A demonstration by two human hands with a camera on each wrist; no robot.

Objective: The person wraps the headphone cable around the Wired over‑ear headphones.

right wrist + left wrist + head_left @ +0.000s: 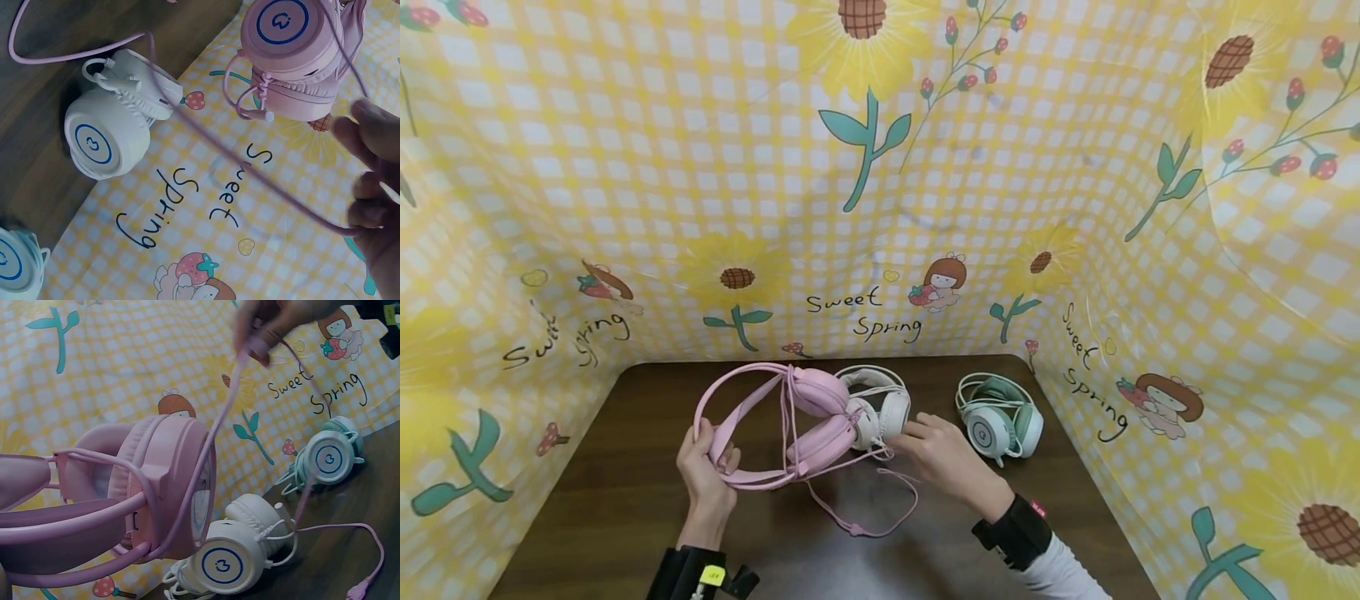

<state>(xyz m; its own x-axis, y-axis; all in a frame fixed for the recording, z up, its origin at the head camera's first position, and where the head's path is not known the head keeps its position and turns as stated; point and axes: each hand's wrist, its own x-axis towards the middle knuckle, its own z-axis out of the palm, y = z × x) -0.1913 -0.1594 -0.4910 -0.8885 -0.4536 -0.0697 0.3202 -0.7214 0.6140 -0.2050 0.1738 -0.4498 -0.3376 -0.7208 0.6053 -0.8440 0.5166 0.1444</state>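
Observation:
My left hand (706, 479) grips the headband of pink headphones (820, 390), holding them up over the table with both ear cups pointing right. Their pink cable (281, 195) is wrapped around the cups in places. To the right of the cups, my right hand (943, 454) pinches a stretch of that cable between thumb and fingers, as the right wrist view shows. Another length droops in a loop toward the table, and its plug end (358, 590) appears in the left wrist view. In that view the right hand is blurred.
White headphones (224, 565) lie on the dark brown table (602, 500) behind the pink cups, partly hidden in the head view. White and mint-green headphones (992, 429) lie farther right. A yellow checked cloth (850, 250) with printed flowers walls in the table's back and sides.

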